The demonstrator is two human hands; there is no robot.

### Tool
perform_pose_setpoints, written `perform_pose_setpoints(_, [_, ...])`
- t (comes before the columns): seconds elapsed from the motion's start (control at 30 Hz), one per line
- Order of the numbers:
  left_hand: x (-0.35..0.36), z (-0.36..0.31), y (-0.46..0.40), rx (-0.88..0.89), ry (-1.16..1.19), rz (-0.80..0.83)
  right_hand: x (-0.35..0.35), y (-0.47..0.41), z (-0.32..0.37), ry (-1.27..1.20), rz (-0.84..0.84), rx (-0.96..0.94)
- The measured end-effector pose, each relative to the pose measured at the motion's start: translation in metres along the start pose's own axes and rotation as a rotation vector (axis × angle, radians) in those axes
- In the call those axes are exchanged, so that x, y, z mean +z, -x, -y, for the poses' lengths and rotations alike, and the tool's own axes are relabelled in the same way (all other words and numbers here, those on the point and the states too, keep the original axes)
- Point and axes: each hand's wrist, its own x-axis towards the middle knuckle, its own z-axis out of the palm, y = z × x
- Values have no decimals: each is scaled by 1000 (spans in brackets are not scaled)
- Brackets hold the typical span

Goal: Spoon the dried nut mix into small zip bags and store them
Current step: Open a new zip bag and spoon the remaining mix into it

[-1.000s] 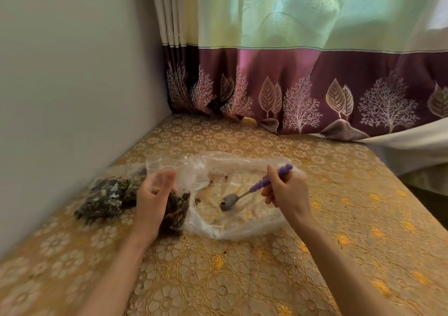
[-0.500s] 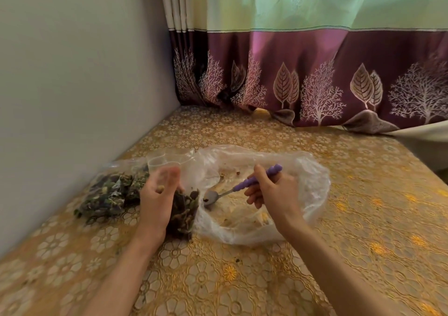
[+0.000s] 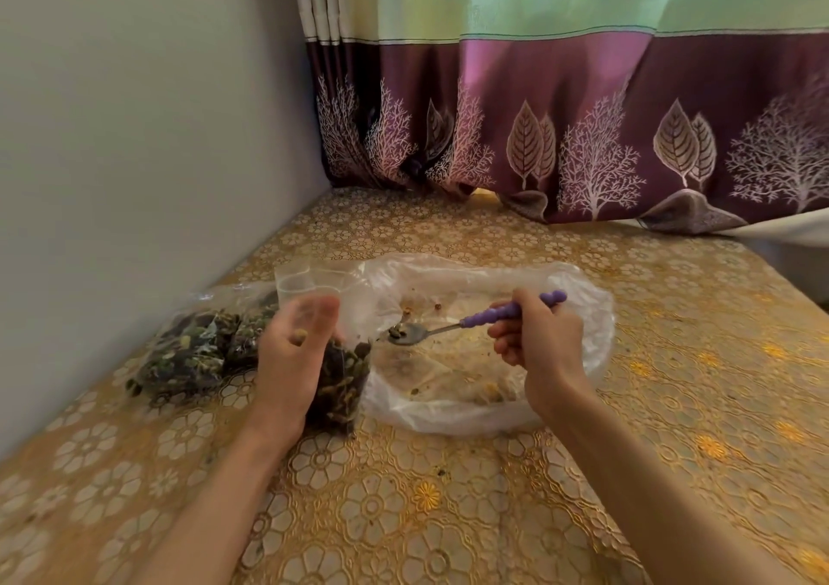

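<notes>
A large clear plastic bag (image 3: 578, 387) lies open on the table, with only crumbs of nut mix left inside. My right hand (image 3: 538, 346) grips the purple handle of a metal spoon (image 3: 406, 334), whose bowl carries a little mix and points left. My left hand (image 3: 291, 355) holds up the open mouth of a small zip bag (image 3: 345, 382) that is dark with nut mix. A nut-like bit shows against its palm. The spoon bowl hovers just right of that bag's opening. Another filled zip bag (image 3: 193, 351) lies to the left by the wall.
The table wears a gold floral cloth (image 3: 403, 517). A grey wall (image 3: 134, 136) runs along the left side. A green and purple curtain (image 3: 583, 113) hangs at the back, its hem resting on the table's far edge.
The spoon has moved left from the middle of the large bag to the small bag's mouth, now carrying a bit of mix. My left hand has stayed on the small bag.
</notes>
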Motion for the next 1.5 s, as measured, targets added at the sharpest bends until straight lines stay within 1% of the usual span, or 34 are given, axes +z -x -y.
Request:
perform_pose_setpoints(0.1, [2, 0, -1, 6, -28, 20, -1, 0, 8, -35, -38, -65])
perform_pose_setpoints(0.2, [3, 0, 0, -4, -38, 39, 0, 4, 20, -58, -44, -206])
perform_pose_setpoints(0.27, [3, -2, 0, -10, -41, 68, 2, 9, 32, -86, -9, -304])
perform_pose_setpoints(0.37, [4, -2, 1, -11, -44, 94, 7, 18, 47, -115, 85, -433])
perform_pose_setpoints(0.43, [4, -3, 2, -5, -61, 111, 10, 25, 54, -123, 174, -475])
perform_pose_setpoints(0.63, [5, -6, 3, 6, -35, 120, 21, 39, 49, 14, 430, -505])
perform_pose_setpoints(0.73, [5, -7, 3, 12, -40, 108, 21, 38, 47, 19, 497, -504])
perform_pose_setpoints(0.8, [4, -6, 3, -5, -41, 107, 18, 34, 47, -26, 458, -491])
perform_pose_setpoints(0.9, [4, -6, 3, -11, -22, 96, 13, 25, 46, -83, 305, -475])
perform_pose_setpoints(0.97, [4, -7, 3, -3, -19, 91, 8, 18, 42, -56, 192, -464])
perform_pose_setpoints(1.07, [5, -8, 3, 11, -20, 90, -1, 6, 32, 120, 70, -449])
perform_pose_setpoints(1.17, [5, -8, 4, 11, -20, 91, -8, -1, 21, 328, -21, -482])
perform_pose_setpoints(1.3, [6, -8, 4, 14, -21, 95, -9, -4, 13, 399, -48, -509])
perform_pose_setpoints(1.5, [7, -10, 4, 6, -16, 84, 2, -10, 2, 357, -51, -423])
